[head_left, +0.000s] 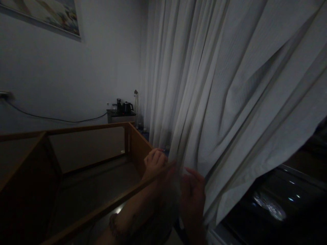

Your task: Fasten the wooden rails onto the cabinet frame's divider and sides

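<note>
A pale sheer curtain (pixel 230 88) hangs in folds over most of the right side of the dim view. My left hand (pixel 155 163) is closed on a fold at the curtain's edge, just beyond the corner of a wooden frame. My right hand (pixel 192 197) is a little lower and to the right, behind or against the fabric, with fingers curled and the index finger lifted toward the cloth. Whether the right hand grips the curtain is hard to see in the dark.
A low wooden frame (pixel 138 143) with a rail (pixel 102 211) crosses the lower left. A small cabinet (pixel 121 117) with a dark kettle (pixel 127 107) stands by the far wall. A cable (pixel 51 119) runs along the wall under a picture (pixel 51 17). Dark glass (pixel 281 200) shows lower right.
</note>
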The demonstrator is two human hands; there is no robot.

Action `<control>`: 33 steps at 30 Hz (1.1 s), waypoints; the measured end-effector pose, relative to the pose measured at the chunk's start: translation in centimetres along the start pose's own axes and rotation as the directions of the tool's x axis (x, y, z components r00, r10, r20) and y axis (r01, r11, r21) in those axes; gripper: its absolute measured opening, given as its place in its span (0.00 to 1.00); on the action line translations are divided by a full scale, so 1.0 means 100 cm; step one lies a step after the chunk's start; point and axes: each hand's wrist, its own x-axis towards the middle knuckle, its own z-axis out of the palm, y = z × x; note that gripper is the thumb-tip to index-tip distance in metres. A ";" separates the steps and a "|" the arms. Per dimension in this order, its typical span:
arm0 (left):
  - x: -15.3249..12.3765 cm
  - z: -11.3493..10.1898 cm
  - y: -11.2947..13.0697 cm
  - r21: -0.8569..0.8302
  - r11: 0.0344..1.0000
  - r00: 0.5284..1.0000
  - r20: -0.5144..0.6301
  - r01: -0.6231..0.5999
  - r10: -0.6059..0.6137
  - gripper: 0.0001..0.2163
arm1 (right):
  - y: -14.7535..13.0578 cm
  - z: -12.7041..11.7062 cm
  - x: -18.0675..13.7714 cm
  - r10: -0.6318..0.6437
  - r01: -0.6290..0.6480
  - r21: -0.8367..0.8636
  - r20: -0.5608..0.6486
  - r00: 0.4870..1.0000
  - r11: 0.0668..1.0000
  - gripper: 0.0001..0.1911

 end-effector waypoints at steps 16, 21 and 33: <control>0.000 0.004 -0.005 -0.002 0.999 0.999 -0.020 -0.043 0.043 0.09 | -0.004 0.000 0.008 -0.290 0.286 -0.198 0.010 0.957 0.938 0.09; 0.000 0.007 -0.008 -0.001 0.998 0.997 -0.030 -0.068 0.068 0.09 | 0.000 -0.002 0.010 -0.463 0.464 -0.242 0.067 0.884 0.852 0.11; 0.001 0.003 -0.002 0.034 0.999 0.998 -0.053 -0.024 0.025 0.08 | 0.000 0.001 0.019 -0.576 0.580 -0.244 0.094 0.812 0.778 0.15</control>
